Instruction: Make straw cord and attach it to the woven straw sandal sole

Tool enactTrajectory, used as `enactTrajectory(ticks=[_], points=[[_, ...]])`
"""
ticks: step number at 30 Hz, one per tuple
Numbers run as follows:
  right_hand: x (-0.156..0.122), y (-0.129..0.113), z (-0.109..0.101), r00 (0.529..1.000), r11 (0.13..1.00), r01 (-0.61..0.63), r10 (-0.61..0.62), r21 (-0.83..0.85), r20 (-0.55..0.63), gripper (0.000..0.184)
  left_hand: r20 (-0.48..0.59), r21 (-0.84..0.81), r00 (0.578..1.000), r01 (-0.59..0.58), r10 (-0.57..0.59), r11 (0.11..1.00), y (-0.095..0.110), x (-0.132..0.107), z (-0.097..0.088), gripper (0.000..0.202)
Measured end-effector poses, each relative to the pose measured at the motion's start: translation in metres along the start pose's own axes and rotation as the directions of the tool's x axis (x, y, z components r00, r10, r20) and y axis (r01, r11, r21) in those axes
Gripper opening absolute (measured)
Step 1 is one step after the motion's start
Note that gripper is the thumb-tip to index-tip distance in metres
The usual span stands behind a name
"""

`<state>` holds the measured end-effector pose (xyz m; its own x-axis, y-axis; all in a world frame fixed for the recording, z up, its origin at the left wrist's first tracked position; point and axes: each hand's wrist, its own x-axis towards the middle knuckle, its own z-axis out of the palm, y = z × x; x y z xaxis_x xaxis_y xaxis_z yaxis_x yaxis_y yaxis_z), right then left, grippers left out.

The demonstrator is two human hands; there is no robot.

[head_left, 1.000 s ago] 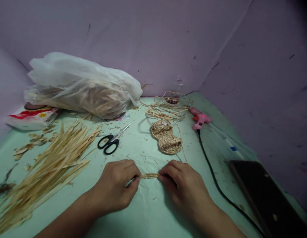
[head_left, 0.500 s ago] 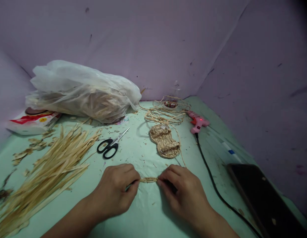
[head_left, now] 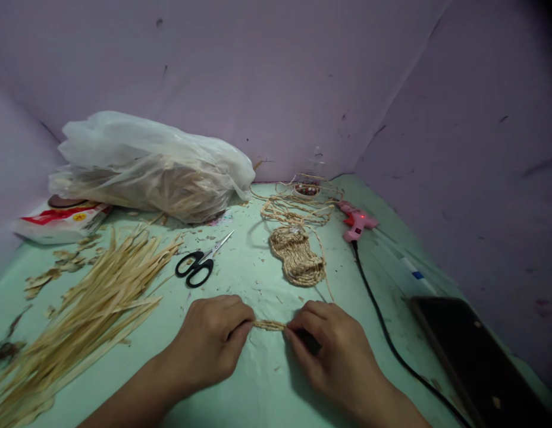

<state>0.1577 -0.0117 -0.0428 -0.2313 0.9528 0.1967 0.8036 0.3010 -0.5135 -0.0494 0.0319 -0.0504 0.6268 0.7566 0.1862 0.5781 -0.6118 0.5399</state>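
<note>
A short length of twisted straw cord (head_left: pixel 269 326), seemingly doubled into strands side by side, stretches between my two hands just over the table. My left hand (head_left: pixel 218 339) pinches its left end between thumb and fingers. At the right end, the thumb and fingertips of my right hand (head_left: pixel 332 342) are closed on it. Beyond the hands lies a woven straw piece (head_left: pixel 298 255), narrow in the middle and rounded at both ends. Behind that piece, a loose tangle of thin straw cord (head_left: pixel 298 209) spreads out, with one strand trailing toward my right hand.
Black-handled scissors (head_left: pixel 202 264) lie left of centre, beside a heap of dry straw strips (head_left: pixel 102 303). A plastic bag (head_left: pixel 160 166) of dry material rests by the wall near a red-and-white packet (head_left: pixel 64 223). Rightward are a pink glue gun (head_left: pixel 357 220), its black cable (head_left: pixel 383 327) and a dark phone (head_left: pixel 476 356).
Both hands keep their pinch on the cord, which now tilts slightly down to the right. The whole view has shifted a few pixels.
</note>
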Motion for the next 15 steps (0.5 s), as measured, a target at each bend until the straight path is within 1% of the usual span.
enactTrajectory(ticks=[5,9,12,15], points=[[0.000,-0.002,-0.001,0.999,1.000,-0.009,0.009,-0.010,0.037,0.018,0.020,0.082,1.000,-0.010,0.009,0.997,0.002,0.001,0.000,0.021],[-0.001,-0.004,-0.003,0.998,0.999,-0.014,0.016,-0.029,0.061,0.018,0.016,0.140,1.000,-0.016,0.014,0.990,0.003,0.003,0.002,0.022],[-0.002,-0.007,-0.003,0.996,0.997,-0.019,0.025,-0.072,0.082,0.019,-0.014,0.192,0.999,-0.031,0.034,0.981,0.002,0.007,0.005,0.021],[-0.002,-0.010,-0.004,0.992,0.994,-0.024,0.037,-0.111,0.123,0.015,-0.049,0.239,0.997,-0.052,0.066,0.970,0.001,0.013,0.007,0.022]])
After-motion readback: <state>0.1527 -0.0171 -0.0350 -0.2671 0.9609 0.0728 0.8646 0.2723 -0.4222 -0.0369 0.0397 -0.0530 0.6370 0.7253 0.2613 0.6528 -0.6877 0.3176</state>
